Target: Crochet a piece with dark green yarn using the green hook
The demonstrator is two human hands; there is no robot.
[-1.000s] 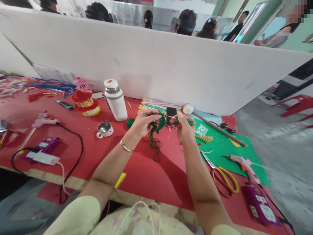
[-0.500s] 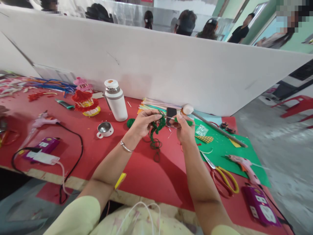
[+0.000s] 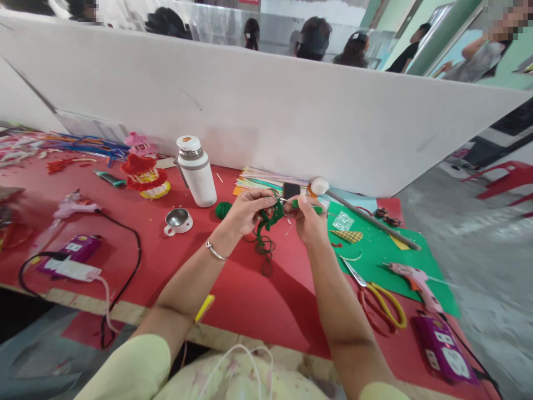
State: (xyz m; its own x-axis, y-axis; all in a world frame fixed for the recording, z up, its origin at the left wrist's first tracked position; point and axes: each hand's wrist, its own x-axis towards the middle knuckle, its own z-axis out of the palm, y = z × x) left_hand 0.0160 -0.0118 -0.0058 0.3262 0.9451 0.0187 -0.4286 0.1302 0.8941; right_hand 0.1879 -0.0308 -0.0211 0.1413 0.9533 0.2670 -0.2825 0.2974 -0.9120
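Pinched in my left hand (image 3: pixel 250 210) is a small piece of dark green crochet (image 3: pixel 272 214), with loose yarn (image 3: pixel 265 250) hanging in loops over the red table. My right hand (image 3: pixel 308 219) is closed around the green handle of a crochet hook (image 3: pixel 306 206). The hook's thin metal shaft points left and meets the crochet at its upper edge; its tip is hidden in the yarn. A green ball of yarn (image 3: pixel 223 210) lies just left of my left hand. Behind the hands is a dark phone (image 3: pixel 291 190).
A white thermos (image 3: pixel 197 178) and its metal cup (image 3: pixel 179 220) stand to the left. Scissors (image 3: pixel 378 303), a pink glue gun (image 3: pixel 418 283) and a purple power strip (image 3: pixel 443 347) lie right, partly on green sheet (image 3: pixel 437 264). A white partition (image 3: pixel 250 105) borders the table's back.
My right hand has shifted slightly left with the crochet hook, bringing it closer to the crochet and my left hand. My left hand has barely moved.
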